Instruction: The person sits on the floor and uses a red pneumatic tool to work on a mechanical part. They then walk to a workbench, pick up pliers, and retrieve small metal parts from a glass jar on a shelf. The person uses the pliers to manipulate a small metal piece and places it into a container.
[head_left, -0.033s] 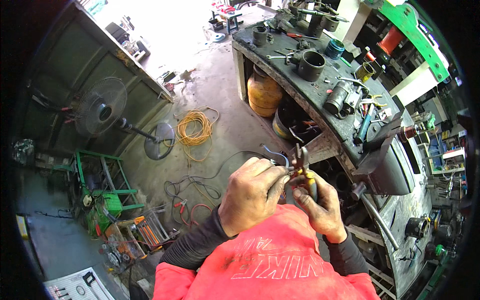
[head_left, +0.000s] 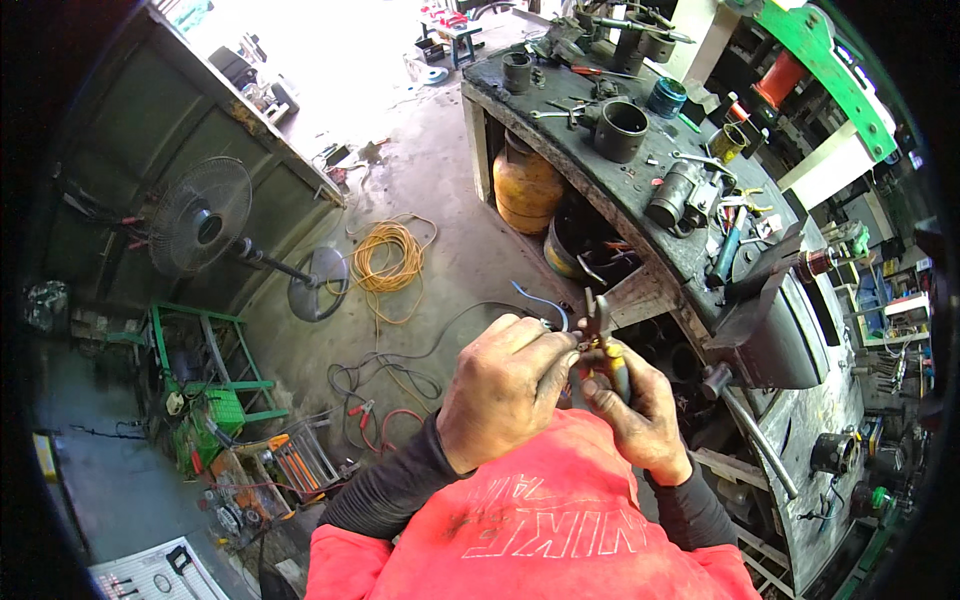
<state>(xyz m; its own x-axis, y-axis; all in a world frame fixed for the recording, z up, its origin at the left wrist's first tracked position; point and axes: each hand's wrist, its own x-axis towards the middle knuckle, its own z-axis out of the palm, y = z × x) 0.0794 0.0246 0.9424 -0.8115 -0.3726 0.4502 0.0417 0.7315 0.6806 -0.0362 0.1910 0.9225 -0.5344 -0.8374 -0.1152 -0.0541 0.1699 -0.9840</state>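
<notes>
In front of my chest both hands are close together. My right hand (head_left: 640, 410) is closed round the yellow and grey handles of a pair of pliers (head_left: 597, 318), whose metal jaws point up and away from me. Beside the pliers, the thumb and fingers of my left hand (head_left: 505, 390) are pinched together. A thin blue wire (head_left: 542, 298) curves out from the left fingertips toward the far side. What else lies between the fingertips and the pliers is small and partly hidden.
A dark workbench (head_left: 640, 185) on the right carries a cylinder, a motor-like part and several tools. A bench vise (head_left: 770, 340) juts out near my right arm. Orange cable (head_left: 390, 258) lies coiled on the floor, near a fallen fan (head_left: 205, 225). A green metal frame (head_left: 215, 345) stands left.
The blue wire's free end has shifted slightly left and up. The pliers have tilted a little to the left in my right hand. My left hand is nearly still.
</notes>
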